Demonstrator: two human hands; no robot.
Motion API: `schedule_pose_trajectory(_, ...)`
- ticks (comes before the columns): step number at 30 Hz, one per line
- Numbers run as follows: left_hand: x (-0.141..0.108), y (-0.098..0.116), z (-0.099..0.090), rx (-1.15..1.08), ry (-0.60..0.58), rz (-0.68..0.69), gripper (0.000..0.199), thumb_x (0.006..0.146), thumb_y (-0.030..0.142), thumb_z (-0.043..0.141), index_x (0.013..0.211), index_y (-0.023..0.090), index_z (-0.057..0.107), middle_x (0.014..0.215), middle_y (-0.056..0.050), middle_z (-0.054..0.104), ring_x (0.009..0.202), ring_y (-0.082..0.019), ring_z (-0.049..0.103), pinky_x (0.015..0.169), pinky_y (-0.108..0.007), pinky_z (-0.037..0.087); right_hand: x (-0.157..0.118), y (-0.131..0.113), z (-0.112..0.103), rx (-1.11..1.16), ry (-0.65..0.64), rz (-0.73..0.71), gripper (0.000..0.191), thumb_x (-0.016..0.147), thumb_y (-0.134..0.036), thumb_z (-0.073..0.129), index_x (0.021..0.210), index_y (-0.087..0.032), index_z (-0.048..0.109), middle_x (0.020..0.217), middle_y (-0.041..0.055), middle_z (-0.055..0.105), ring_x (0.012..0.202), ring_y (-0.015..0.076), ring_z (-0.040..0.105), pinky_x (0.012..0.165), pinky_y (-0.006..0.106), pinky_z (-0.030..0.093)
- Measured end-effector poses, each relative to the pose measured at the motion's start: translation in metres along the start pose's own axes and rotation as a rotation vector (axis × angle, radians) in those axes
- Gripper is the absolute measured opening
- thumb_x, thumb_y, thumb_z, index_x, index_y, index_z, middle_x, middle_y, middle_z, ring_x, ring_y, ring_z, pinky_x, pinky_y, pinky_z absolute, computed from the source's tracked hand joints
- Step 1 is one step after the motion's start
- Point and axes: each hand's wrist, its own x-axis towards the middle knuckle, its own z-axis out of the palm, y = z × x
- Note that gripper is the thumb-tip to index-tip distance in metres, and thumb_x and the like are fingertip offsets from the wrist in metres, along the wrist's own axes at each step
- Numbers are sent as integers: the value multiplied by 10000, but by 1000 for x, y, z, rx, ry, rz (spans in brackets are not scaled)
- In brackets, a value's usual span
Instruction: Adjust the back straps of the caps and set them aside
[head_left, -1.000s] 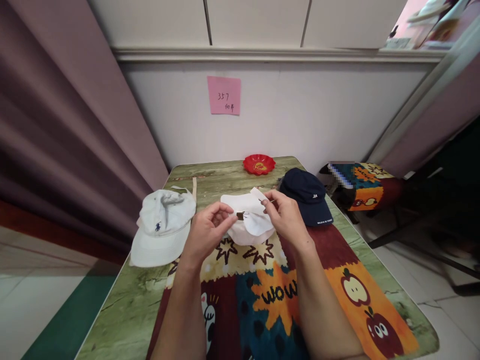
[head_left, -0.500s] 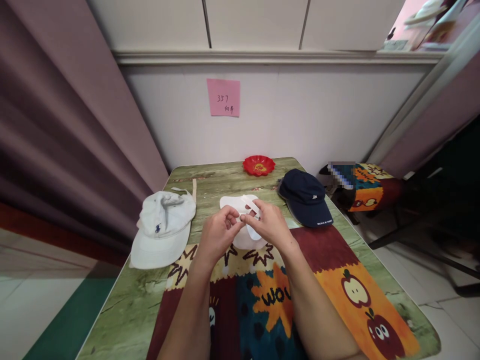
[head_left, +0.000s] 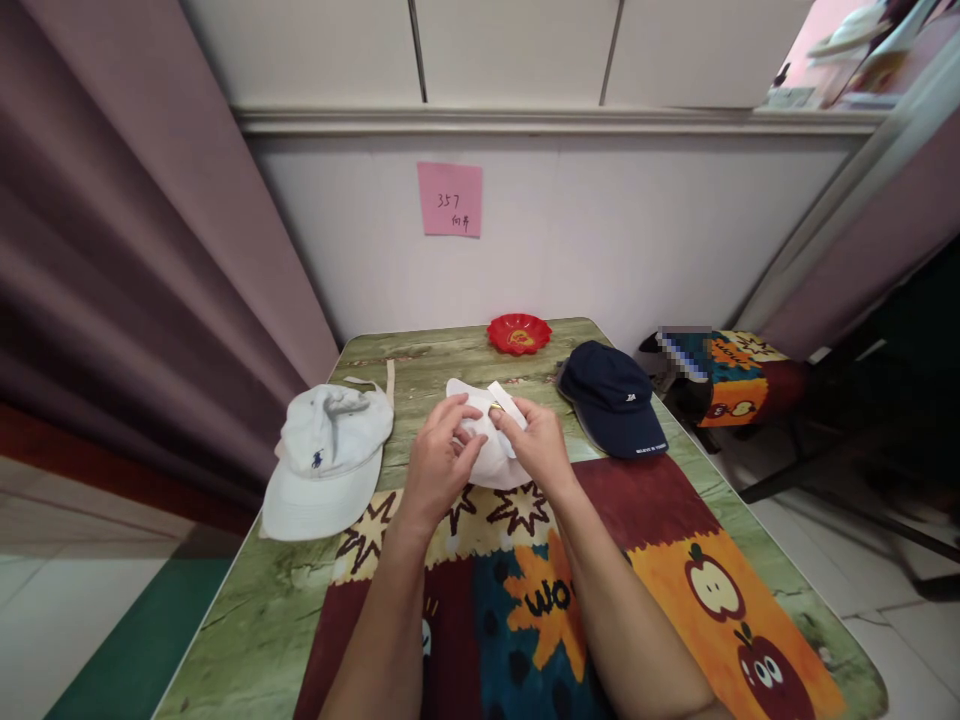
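A white cap [head_left: 491,474] lies on the table in front of me, its back strap [head_left: 508,404] raised with a small gold-coloured buckle [head_left: 495,408] on it. Thumb and fingers of my right hand [head_left: 536,437] pinch the strap beside the buckle. My left hand [head_left: 436,455] rests at the cap's left side, fingers slightly bent and apart, the thumb over the white cloth. Part of the cap is hidden behind both hands. To the left sits a pale cap [head_left: 334,440] with a dark blue emblem; a navy cap [head_left: 611,395] sits to the right.
A red scalloped dish [head_left: 519,334] stands at the table's far edge. Under my forearms a colourful patterned cloth [head_left: 525,600] covers part of the green wood-look table [head_left: 247,610]. A pink note [head_left: 451,200] is stuck on the wall. Purple curtains [head_left: 150,200] hang at left.
The white cap has turned in my hands, and its strap now stands up with the buckle showing. My left fingers have spread and come off the strap; my right hand keeps its pinch.
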Motion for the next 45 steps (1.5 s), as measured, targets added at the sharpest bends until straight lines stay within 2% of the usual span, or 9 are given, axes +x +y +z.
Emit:
schedule_pose_trajectory(4,1,-1,4,9,98,11,81,815,248,655,866,187,666,988,-40,625,593,-92,536,614,-247,464,0,0,-2,98,-84,-12,263,836,-383,585,872,-169,734,710,3,655,648,148,551,589,224,405)
schedule_pose_trajectory(7,0,-3,8,-42,158,-59,126,787,293,698,834,181,664,839,-15,617,583,-100,515,604,-243,444,0,0,-3,107,-121,-13,248,835,-368,582,822,-162,720,645,-12,596,609,131,508,571,216,383)
schedule_pose_trajectory(15,-1,1,20,-464,123,-317,218,742,362,737,770,164,651,595,33,558,512,-87,465,510,-207,389,0,-6,-5,62,-143,-64,241,846,-376,597,816,-173,723,732,2,664,692,157,573,644,234,433)
schedule_pose_trajectory(21,1,-4,16,-672,213,-409,231,706,345,757,778,151,655,584,25,592,512,-91,511,524,-210,434,-2,-14,-10,42,10,-66,293,933,-428,485,1030,-206,650,762,8,700,614,137,571,584,225,410)
schedule_pose_trajectory(24,2,-7,14,-833,199,-481,274,677,362,782,776,140,657,664,-5,633,563,-97,546,535,-213,462,-3,-20,-13,-24,82,-85,272,951,-410,448,930,-213,635,690,-6,673,585,131,553,600,226,401)
schedule_pose_trajectory(27,3,-8,15,-935,197,-546,310,628,351,819,781,137,654,706,-7,638,593,-96,559,538,-208,477,-4,-24,-14,-113,52,-94,245,917,-378,505,781,-217,629,665,-14,666,609,133,564,631,228,394)
schedule_pose_trajectory(33,4,-10,19,-819,350,-511,318,601,338,825,761,135,640,639,16,603,576,-97,558,544,-212,493,-6,-24,-13,-350,3,-58,221,878,-330,533,732,-228,664,672,-11,685,581,139,545,594,242,341)
schedule_pose_trajectory(39,4,-8,14,-1028,207,-568,329,605,290,837,800,140,619,626,15,603,576,-98,566,522,-195,477,-7,-26,-14,-334,42,-65,212,888,-354,536,893,-248,720,744,1,727,573,150,572,588,246,363)
schedule_pose_trajectory(45,7,-15,11,-1270,46,-662,263,624,197,818,770,128,611,623,19,573,542,-58,525,479,-145,417,-8,-32,-17,-237,85,-117,225,885,-380,568,806,-226,712,754,3,728,633,154,614,633,244,396)
